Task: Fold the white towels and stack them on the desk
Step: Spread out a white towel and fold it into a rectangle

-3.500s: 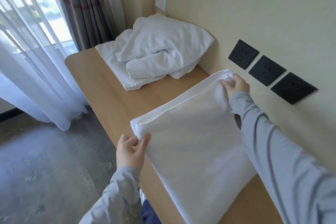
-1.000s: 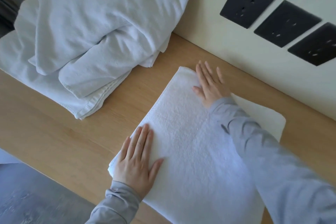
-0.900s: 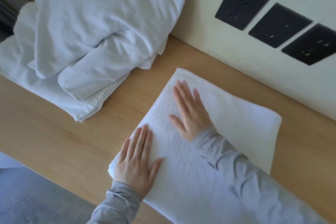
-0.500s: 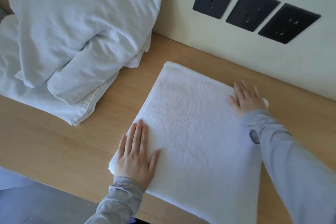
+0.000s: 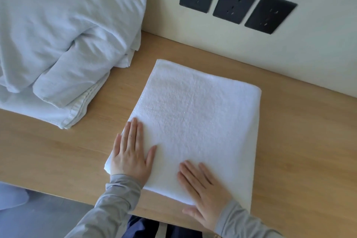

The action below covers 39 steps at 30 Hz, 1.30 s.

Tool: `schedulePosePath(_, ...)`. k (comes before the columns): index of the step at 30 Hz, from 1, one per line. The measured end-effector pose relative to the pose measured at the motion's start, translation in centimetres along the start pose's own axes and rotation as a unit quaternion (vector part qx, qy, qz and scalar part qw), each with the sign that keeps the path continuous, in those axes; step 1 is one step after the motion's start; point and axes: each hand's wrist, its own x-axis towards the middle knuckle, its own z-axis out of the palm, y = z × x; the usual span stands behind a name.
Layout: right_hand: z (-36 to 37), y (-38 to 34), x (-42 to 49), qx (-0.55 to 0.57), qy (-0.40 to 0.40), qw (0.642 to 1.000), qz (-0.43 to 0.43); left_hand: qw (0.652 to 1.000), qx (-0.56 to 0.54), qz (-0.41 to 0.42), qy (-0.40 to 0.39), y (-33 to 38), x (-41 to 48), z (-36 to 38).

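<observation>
- Towel (image 5: pixel 195 121) lies folded flat on desk (image 5: pixel 58 156); unfolded pile (image 5: pixel 63 35) at 10 o'clock.
- Left hand (image 5: pixel 131 158), right hand (image 5: pixel 204 189): flat, fingers straight, pressing towel's 6 o'clock edge.
- Soft, light, floppy; probably best pinched at both near corners.

This looks like a hotel or guest room rather than a workplace. A narrow wood-grain tabletop (image 5: pixel 58 150) is built flush against a plain cream wall (image 5: pixel 309 54), with three black sockets (image 5: pixel 234 2) set in a row at 1 o'clock. A heap of white linen (image 5: pixel 63 25) lies at 10 o'clock and a folded white towel (image 5: pixel 193 121) at the centre. Grey floor (image 5: pixel 48 218) shows at 7 o'clock.
</observation>
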Motion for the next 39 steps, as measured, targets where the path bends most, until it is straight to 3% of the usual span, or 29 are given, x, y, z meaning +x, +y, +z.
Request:
schedulePosePath(4, -0.1, 0.6, -0.7, 0.031, 0.023, 0.999, -0.02, 1.0, -0.001, 0.002, 0.003, 0.3, -0.1, -0.2)
schedulePosePath(7, -0.7, 5.1, 0.2, 0.072, 0.047, 0.996, -0.005, 1.0, 0.008, -0.001, 0.005, 0.3, -0.2, -0.1)
schedulePosePath(13, -0.2, 21.7, -1.3, 0.075, 0.039, 0.98, 0.18, 0.999, 0.027, 0.0, 0.016, 0.3, -0.4, 0.1)
schedulePosePath(17, -0.2, 27.0, -0.9, 0.125, 0.083, 0.949, 0.277, 0.998, 0.044, -0.02, 0.029, 1.9, -0.6, -1.0)
schedulePosePath(21, -2.0, 25.0, 1.1, 0.121, 0.166, 0.965, 0.16, 0.997, 0.009, -0.006, 0.077, 10.2, -3.7, -0.8)
schedulePosePath(23, -1.6, 23.4, 1.8, 0.079, 0.142, 0.985, 0.058, 0.994, -0.032, 0.088, 0.054, 16.0, -6.4, 1.0)
schedulePosePath(25, -0.8, 23.1, 1.8, 0.047, 0.096, 0.994, 0.009, 0.988, -0.029, 0.151, 0.014, 19.6, -8.5, 2.7)
schedulePosePath(30, -0.2, 27.3, 2.4, 0.087, 0.069, 0.99, 0.092, 0.991, -0.02, 0.13, -0.034, 19.5, -9.7, 4.2)
schedulePosePath(32, -0.8, 28.8, 4.0, 0.134, 0.061, 0.979, 0.143, 0.99, -0.032, 0.135, -0.012, 19.2, -9.8, 4.0)
schedulePosePath(34, -1.8, 29.5, 6.3, 0.224, 0.073, 0.952, 0.196, 0.992, -0.093, 0.054, 0.06, 18.9, -10.0, 3.4)
schedulePosePath(35, -2.6, 29.5, 7.7, 0.291, 0.076, 0.93, 0.212, 0.981, -0.156, -0.038, 0.11, 18.4, -9.9, 2.9)
schedulePosePath(36, -3.3, 29.3, 9.2, 0.356, 0.071, 0.905, 0.22, 0.946, -0.233, -0.156, 0.163, 17.6, -9.8, 2.2)
schedulePosePath(37, -3.9, 29.0, 10.7, 0.406, 0.063, 0.884, 0.225, 0.884, -0.307, -0.287, 0.203, 16.8, -9.6, 1.5)
schedulePosePath(39, -4.9, 28.2, 13.4, 0.437, 0.033, 0.868, 0.235, 0.723, -0.407, -0.511, 0.225, 14.9, -9.1, 0.1)
